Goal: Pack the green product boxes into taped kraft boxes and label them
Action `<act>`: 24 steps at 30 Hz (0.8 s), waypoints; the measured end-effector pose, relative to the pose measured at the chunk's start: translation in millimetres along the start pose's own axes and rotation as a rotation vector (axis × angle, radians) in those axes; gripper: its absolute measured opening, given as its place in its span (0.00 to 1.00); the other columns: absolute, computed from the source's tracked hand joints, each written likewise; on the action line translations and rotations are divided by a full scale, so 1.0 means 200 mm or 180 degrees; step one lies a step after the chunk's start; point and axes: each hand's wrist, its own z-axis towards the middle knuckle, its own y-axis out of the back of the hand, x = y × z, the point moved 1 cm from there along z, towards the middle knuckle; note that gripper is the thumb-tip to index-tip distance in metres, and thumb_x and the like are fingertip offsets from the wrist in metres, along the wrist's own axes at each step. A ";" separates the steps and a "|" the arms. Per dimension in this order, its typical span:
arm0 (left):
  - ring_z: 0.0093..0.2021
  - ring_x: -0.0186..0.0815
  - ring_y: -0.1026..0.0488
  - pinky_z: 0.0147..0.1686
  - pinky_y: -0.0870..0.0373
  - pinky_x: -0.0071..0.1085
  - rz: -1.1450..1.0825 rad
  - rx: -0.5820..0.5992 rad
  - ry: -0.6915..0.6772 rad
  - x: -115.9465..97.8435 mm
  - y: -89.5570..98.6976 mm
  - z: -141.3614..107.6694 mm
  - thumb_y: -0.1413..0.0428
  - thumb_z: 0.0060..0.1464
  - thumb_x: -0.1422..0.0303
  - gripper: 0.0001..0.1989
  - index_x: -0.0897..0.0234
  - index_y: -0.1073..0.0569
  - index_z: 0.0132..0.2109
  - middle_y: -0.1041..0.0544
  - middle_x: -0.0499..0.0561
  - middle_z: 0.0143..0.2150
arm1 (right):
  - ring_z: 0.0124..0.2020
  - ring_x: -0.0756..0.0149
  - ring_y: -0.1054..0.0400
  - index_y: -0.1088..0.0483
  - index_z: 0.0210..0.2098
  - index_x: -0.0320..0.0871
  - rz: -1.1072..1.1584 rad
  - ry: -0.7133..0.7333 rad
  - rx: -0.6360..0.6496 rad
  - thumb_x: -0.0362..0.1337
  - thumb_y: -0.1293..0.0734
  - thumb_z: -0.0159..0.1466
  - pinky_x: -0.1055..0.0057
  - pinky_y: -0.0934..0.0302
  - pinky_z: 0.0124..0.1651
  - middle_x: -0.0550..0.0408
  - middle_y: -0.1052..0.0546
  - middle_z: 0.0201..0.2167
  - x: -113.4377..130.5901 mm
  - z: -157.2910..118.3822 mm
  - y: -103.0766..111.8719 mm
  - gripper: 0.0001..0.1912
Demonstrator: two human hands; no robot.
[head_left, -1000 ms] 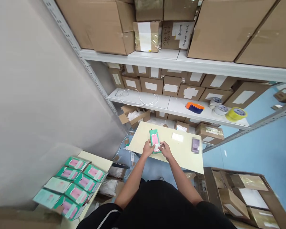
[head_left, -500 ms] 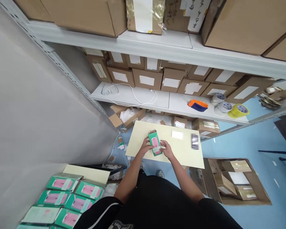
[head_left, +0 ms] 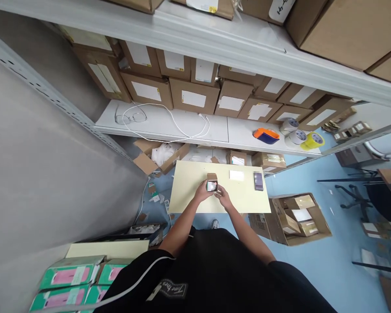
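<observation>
A small green product box [head_left: 211, 177] is held above the pale yellow table, tipped so that its raised brown flap and open end face me. Something white and pinkish shows inside. My left hand [head_left: 202, 191] is closed round the left side of the box. On the other side, my right hand [head_left: 223, 197] has its fingers curled against the lower right edge. The table [head_left: 185, 182] also carries a white card-like item [head_left: 236, 175] and a dark flat item [head_left: 258, 181] to the right.
A shelf [head_left: 182, 130] ahead bears cardboard boxes [head_left: 193, 96], a white cable [head_left: 172, 115], glasses [head_left: 138, 116], an orange-and-blue object [head_left: 266, 135] and tape rolls [head_left: 295, 137]. Green boxes [head_left: 68, 274] stack at lower left. A large open carton [head_left: 316, 234] stands on the floor at right.
Both hands have turned the box so its open end faces me instead of its printed front. My view has shifted, bringing the shelf closer.
</observation>
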 end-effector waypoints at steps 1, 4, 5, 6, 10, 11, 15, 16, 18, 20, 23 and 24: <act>0.62 0.55 0.27 0.63 0.31 0.46 0.0035 -0.0061 -0.0015 -0.01 0.00 0.01 0.29 0.39 0.73 0.38 0.63 0.26 0.60 0.25 0.62 0.63 | 0.56 0.52 0.26 0.25 0.57 0.48 -0.0020 0.0007 -0.0013 0.40 0.27 0.51 0.48 0.34 0.63 0.47 0.21 0.59 0.00 0.00 0.00 0.32; 0.61 0.52 0.26 0.64 0.32 0.45 0.0010 -0.0220 0.0019 -0.06 0.02 0.02 0.32 0.47 0.69 0.31 0.62 0.24 0.60 0.22 0.61 0.59 | 0.54 0.52 0.25 0.25 0.58 0.49 -0.0080 -0.0004 -0.0112 0.40 0.28 0.52 0.49 0.32 0.61 0.47 0.21 0.58 0.02 0.00 -0.01 0.33; 0.62 0.51 0.26 0.65 0.33 0.45 -0.0056 -0.0254 0.0034 -0.08 0.03 0.03 0.33 0.49 0.69 0.32 0.62 0.26 0.62 0.21 0.60 0.58 | 0.53 0.53 0.24 0.25 0.59 0.49 -0.0110 0.0011 -0.0144 0.40 0.28 0.52 0.50 0.31 0.60 0.47 0.21 0.59 0.02 0.00 -0.01 0.33; 0.63 0.50 0.26 0.66 0.34 0.46 -0.0136 -0.0287 0.0032 -0.09 0.04 0.03 0.34 0.51 0.69 0.34 0.61 0.28 0.66 0.21 0.59 0.58 | 0.53 0.53 0.24 0.26 0.59 0.49 -0.0149 0.0036 -0.0166 0.40 0.28 0.52 0.50 0.31 0.59 0.47 0.22 0.59 0.03 0.00 -0.01 0.33; 0.71 0.49 0.35 0.72 0.41 0.47 -0.0269 -0.0310 -0.0245 -0.12 0.08 0.04 0.37 0.54 0.72 0.37 0.58 0.33 0.71 0.27 0.58 0.67 | 0.49 0.53 0.23 0.24 0.55 0.49 -0.0425 0.0122 -0.0222 0.44 0.29 0.57 0.52 0.30 0.57 0.49 0.20 0.56 0.06 0.02 -0.04 0.26; 0.73 0.50 0.37 0.72 0.41 0.47 -0.0224 -0.0219 -0.0313 -0.12 0.09 0.04 0.37 0.53 0.74 0.37 0.58 0.31 0.70 0.30 0.58 0.70 | 0.47 0.54 0.23 0.23 0.55 0.49 -0.0513 0.0133 -0.0249 0.45 0.30 0.58 0.52 0.30 0.56 0.50 0.20 0.55 0.07 0.04 -0.05 0.25; 0.74 0.55 0.39 0.71 0.39 0.47 0.0067 0.0341 -0.0398 -0.09 0.10 0.08 0.36 0.45 0.81 0.42 0.62 0.31 0.69 0.40 0.62 0.76 | 0.47 0.51 0.24 0.23 0.53 0.48 -0.1041 0.0167 -0.0461 0.46 0.29 0.60 0.55 0.32 0.56 0.47 0.18 0.49 0.13 0.11 -0.12 0.23; 0.74 0.56 0.40 0.72 0.40 0.47 0.0119 0.0429 -0.0409 -0.07 0.11 0.09 0.36 0.43 0.82 0.45 0.64 0.32 0.70 0.40 0.63 0.76 | 0.49 0.49 0.24 0.22 0.52 0.47 -0.1215 0.0116 -0.0526 0.46 0.27 0.59 0.55 0.33 0.56 0.46 0.18 0.47 0.14 0.14 -0.14 0.23; 0.75 0.57 0.41 0.73 0.42 0.47 0.0149 0.0491 -0.0432 -0.05 0.11 0.12 0.36 0.42 0.83 0.46 0.67 0.34 0.71 0.39 0.64 0.76 | 0.51 0.46 0.24 0.22 0.51 0.47 -0.1537 -0.0064 -0.0613 0.43 0.23 0.55 0.57 0.34 0.55 0.44 0.18 0.46 0.18 0.18 -0.19 0.24; 0.74 0.55 0.40 0.73 0.43 0.46 0.0089 0.0474 -0.0385 -0.03 0.12 0.15 0.35 0.43 0.82 0.44 0.65 0.32 0.70 0.35 0.61 0.74 | 0.51 0.46 0.24 0.24 0.52 0.47 -0.1862 -0.0288 -0.0634 0.40 0.21 0.53 0.59 0.34 0.54 0.43 0.19 0.48 0.23 0.23 -0.24 0.27; 0.71 0.54 0.35 0.72 0.42 0.46 0.0039 0.0563 -0.0159 -0.03 0.14 0.17 0.32 0.44 0.79 0.43 0.58 0.29 0.68 0.28 0.55 0.70 | 0.53 0.48 0.25 0.28 0.56 0.43 -0.2580 -0.0674 -0.0492 0.40 0.22 0.56 0.61 0.33 0.52 0.41 0.22 0.53 0.30 0.28 -0.28 0.30; 0.70 0.54 0.34 0.71 0.41 0.46 0.0053 0.0609 -0.0092 -0.03 0.14 0.17 0.31 0.43 0.78 0.43 0.56 0.29 0.68 0.27 0.54 0.69 | 0.53 0.49 0.25 0.29 0.57 0.42 -0.2798 -0.0780 -0.0401 0.40 0.23 0.57 0.63 0.33 0.52 0.40 0.23 0.54 0.33 0.29 -0.29 0.30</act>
